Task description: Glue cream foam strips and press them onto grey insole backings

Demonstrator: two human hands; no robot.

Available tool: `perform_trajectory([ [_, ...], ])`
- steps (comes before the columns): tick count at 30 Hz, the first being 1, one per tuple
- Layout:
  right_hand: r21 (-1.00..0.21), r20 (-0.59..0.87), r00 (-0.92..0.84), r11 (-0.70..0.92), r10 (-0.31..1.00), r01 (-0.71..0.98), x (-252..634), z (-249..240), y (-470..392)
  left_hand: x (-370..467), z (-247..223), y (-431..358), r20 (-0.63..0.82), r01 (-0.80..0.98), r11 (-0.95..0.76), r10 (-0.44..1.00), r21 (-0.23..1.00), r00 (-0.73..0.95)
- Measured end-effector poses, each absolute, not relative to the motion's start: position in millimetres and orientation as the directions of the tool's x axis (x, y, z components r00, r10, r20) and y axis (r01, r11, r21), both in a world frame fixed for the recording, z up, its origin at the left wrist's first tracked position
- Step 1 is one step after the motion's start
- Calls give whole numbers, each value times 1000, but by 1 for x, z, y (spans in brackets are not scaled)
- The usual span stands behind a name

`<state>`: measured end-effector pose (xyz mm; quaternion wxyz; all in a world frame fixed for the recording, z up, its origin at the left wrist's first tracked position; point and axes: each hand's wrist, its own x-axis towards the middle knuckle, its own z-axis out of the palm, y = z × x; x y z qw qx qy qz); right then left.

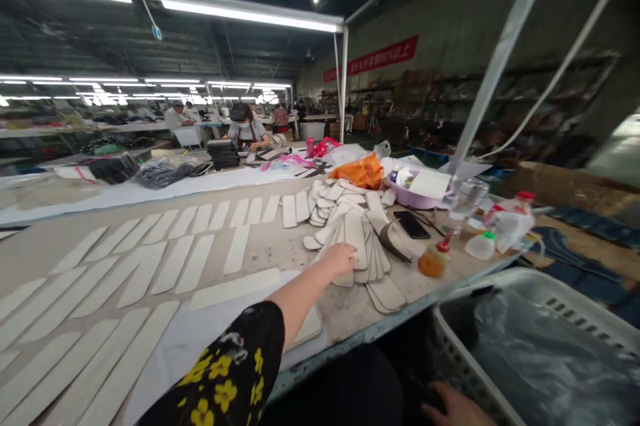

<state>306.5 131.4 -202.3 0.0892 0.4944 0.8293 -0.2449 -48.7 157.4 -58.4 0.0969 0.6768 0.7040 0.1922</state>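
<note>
My left hand [341, 260] reaches across the table onto a fanned pile of pale, round-cornered flat pieces [354, 233]. Its fingers are closed at the edge of one of these pieces in the pile. Left of the arm, more such pale strips [175, 266] lie spread in slanting rows on the table. Partly under my forearm is a white sheet [175, 353], with a pale piece [235, 288] across its upper part. Low in the picture, my right hand [457, 406] hangs below the table edge beside a white basket; it is blurred and its fingers are partly hidden.
Right of the pile lie a black phone [412, 225], a bottle of amber liquid [434, 259] and a green-capped bottle [481, 246]. Behind are an orange bag [357, 173] and a purple basin [415, 198]. A white basket [445, 326] holds clear plastic. Another person [247, 129] sits opposite.
</note>
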Motion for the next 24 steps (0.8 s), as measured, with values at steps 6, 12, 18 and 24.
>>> perform_trajectory([
  [6,-362,-447,-487,347,750,865,320,-227,148,-127,-37,119,-12,838,124,990,532,-139],
  [12,-321,-420,-498,389,759,863,298,-198,134,-148,-39,75,2,845,161,982,510,-188],
  [18,-312,-389,-476,373,789,874,290,-180,123,-96,-66,123,85,905,137,979,402,-187],
  [24,-347,-353,-468,351,810,870,295,-179,124,-37,-82,181,61,971,64,995,229,-80],
])
